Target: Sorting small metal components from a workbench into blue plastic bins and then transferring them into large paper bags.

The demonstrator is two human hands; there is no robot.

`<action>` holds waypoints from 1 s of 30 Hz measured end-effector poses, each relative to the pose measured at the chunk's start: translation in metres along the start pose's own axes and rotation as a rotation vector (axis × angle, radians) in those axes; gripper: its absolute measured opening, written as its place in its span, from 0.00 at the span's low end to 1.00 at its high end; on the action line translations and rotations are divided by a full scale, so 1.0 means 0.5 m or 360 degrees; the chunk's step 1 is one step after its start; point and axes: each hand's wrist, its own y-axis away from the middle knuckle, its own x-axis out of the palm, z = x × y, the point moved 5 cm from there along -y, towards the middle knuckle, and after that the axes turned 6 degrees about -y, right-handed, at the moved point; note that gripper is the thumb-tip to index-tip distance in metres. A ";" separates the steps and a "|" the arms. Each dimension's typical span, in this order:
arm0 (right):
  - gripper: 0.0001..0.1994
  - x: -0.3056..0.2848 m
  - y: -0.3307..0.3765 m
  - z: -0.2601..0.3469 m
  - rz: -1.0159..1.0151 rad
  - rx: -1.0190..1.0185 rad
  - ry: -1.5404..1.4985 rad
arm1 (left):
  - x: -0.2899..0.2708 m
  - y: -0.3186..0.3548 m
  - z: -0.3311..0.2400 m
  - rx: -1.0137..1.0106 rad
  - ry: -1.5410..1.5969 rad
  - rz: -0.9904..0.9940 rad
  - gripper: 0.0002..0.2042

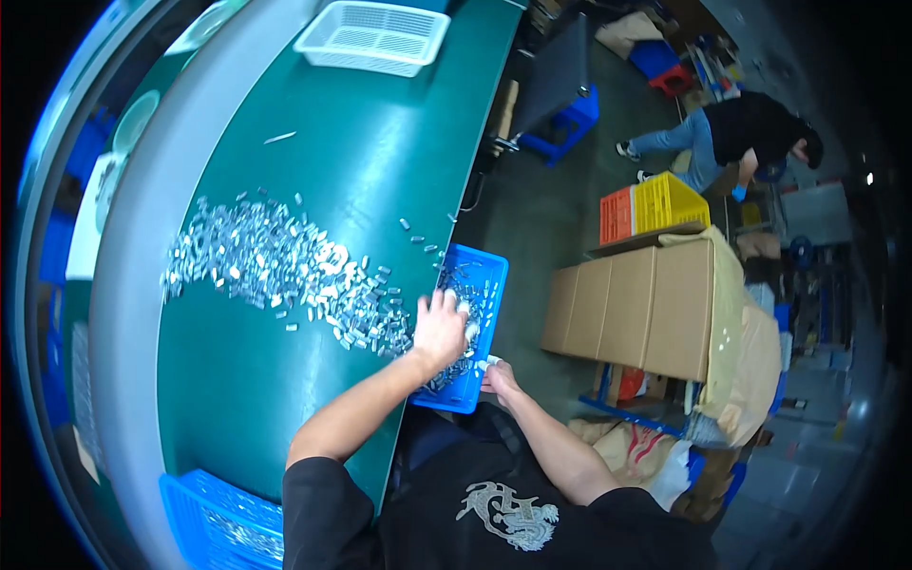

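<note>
Your hands: two, left hand (440, 328) and right hand (498, 376)
Blue trays beside you: two, blue tray at the table edge (484, 275), blue tray by your left elbow (204, 513)
White basket (372, 36): one
Small metal pieces (275, 261): too many for you to count
Cardboard boxes (632, 304): a row, number unclear
Other people: one person (731, 138)

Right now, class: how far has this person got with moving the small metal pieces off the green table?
Done: some metal pieces already lie in the blue tray at the table edge. In hand: the left hand lies flat on the near end of the pile, at the tray; the right hand grips the tray's near rim. Left: most of the pile of metal pieces is spread across the green table.
</note>
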 end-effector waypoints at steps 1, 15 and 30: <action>0.15 0.001 -0.002 -0.003 -0.0024 0.0002 -0.0021 | -0.023 -0.045 0.025 -0.0038 -0.0030 -0.0216 0.16; 0.22 -0.022 -0.071 -0.067 -0.0101 -0.0091 -0.0123 | 0.028 -0.152 0.097 0.0138 0.0080 -0.0170 0.08; 0.14 0.033 -0.001 0.016 -0.0078 -0.0020 0.0035 | 0.040 -0.031 0.100 0.0143 0.0294 -0.0058 0.09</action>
